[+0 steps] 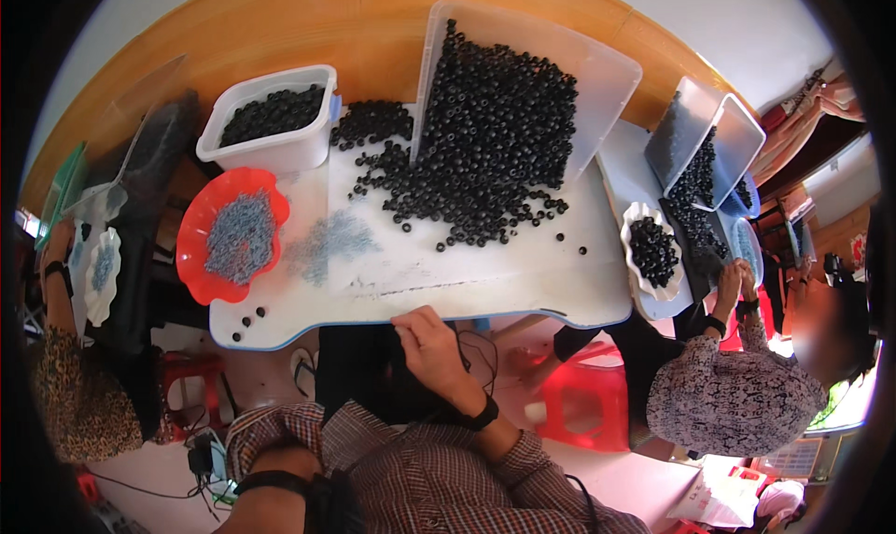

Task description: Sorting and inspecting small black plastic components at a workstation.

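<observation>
Our right hand (pixel 431 340) curls at the white table (pixel 485 287) edge, perhaps pinching something unseen; beads (pixel 485 151) spill from the tilted tray (pixel 597 77) toward us. Left hand's grip is hidden.

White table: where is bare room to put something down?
The table is bare along its near edge, between the grey pins and the right end, just beyond the right hand. Black beads crowd the far middle; the red dish fills the left.

Matt black plastic beads (pixel 495 133), glossy red plastic dish (pixel 201 231), smooth white tabletop (pixel 485 273).
</observation>
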Demonstrator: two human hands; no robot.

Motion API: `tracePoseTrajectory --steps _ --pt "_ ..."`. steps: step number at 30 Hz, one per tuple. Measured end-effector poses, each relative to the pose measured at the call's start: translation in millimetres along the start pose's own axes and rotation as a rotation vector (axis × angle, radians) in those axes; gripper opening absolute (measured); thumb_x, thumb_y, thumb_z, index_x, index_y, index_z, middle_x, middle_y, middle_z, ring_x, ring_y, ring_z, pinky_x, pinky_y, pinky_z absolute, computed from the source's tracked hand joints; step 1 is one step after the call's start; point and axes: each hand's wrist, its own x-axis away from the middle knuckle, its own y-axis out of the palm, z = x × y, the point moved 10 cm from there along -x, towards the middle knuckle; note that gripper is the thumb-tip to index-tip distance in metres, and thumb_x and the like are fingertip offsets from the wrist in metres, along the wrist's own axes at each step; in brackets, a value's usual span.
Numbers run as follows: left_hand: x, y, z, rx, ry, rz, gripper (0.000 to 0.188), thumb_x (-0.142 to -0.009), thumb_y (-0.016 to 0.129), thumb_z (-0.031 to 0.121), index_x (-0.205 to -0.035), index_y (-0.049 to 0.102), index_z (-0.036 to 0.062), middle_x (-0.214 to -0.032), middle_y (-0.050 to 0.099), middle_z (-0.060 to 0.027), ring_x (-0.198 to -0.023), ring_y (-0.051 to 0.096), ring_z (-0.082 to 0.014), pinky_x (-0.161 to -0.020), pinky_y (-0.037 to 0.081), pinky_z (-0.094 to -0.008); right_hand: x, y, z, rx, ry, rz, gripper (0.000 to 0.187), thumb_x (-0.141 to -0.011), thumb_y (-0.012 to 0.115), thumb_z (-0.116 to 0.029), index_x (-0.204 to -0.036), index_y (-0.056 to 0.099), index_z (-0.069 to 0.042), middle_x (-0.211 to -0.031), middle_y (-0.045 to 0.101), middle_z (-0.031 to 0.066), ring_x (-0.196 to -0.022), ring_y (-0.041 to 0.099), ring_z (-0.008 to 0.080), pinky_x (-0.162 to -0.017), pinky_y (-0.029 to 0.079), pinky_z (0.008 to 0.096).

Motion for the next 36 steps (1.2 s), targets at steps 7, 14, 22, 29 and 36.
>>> tracePoseTrajectory --steps 7,14,22,29,36 --pt "30 -49 -33 0.033 -0.223 -0.397 0.012 -0.084 0.057 0.003 -0.078 0.066 -0.0025 -0.074 0.062 -0.0122 -0.068 0.061 -0.0207 -0.058 0.051 -0.0330 -10 -13 8 -0.041 0.115 0.007 0.008 -0.087 0.064 -0.005 -0.094 0.064 -0.002 -0.085 0.062 0.0135 -0.069 0.063 0.0296 -0.061 0.051 0.0338" --pt "50 -163 -43 -0.702 -0.327 0.379 0.018 -0.091 0.054 0.012 -0.090 0.067 -0.0012 -0.071 0.062 -0.0060 -0.061 0.059 -0.0133 -0.058 0.048 -0.0257 -9 -34 24 0.002 0.115 0.124 0.009 -0.086 0.065 0.000 -0.095 0.065 0.000 -0.082 0.060 0.0118 -0.064 0.060 0.0197 -0.057 0.048 0.0294" --pt "134 -293 -45 -0.897 -0.691 0.949 0.022 -0.094 0.063 0.019 -0.103 0.069 -0.0002 -0.083 0.068 -0.0046 -0.066 0.058 -0.0067 -0.063 0.047 -0.0202 -22 -44 20 0.179 0.043 0.176 0.012 -0.086 0.063 0.002 -0.097 0.065 0.000 -0.088 0.060 0.0135 -0.069 0.060 0.0242 -0.060 0.048 0.0317" --pt "150 -314 -67 -0.935 -0.796 0.927 0.021 -0.094 0.063 0.019 -0.104 0.069 0.0004 -0.082 0.068 -0.0040 -0.067 0.060 -0.0067 -0.062 0.048 -0.0188 -37 -41 30 0.298 0.052 0.227 0.014 -0.087 0.063 -0.001 -0.101 0.065 -0.001 -0.095 0.059 0.0136 -0.073 0.063 0.0262 -0.063 0.052 0.0349" --pt "129 -319 -90 -1.275 -0.828 0.703 0.017 -0.091 0.066 0.011 -0.102 0.068 -0.0013 -0.085 0.068 -0.0036 -0.069 0.058 -0.0055 -0.061 0.048 -0.0202 -41 -34 36 0.401 0.072 0.209 0.012 -0.086 0.064 -0.005 -0.098 0.065 -0.005 -0.092 0.056 0.0108 -0.073 0.062 0.0271 -0.062 0.052 0.0361"
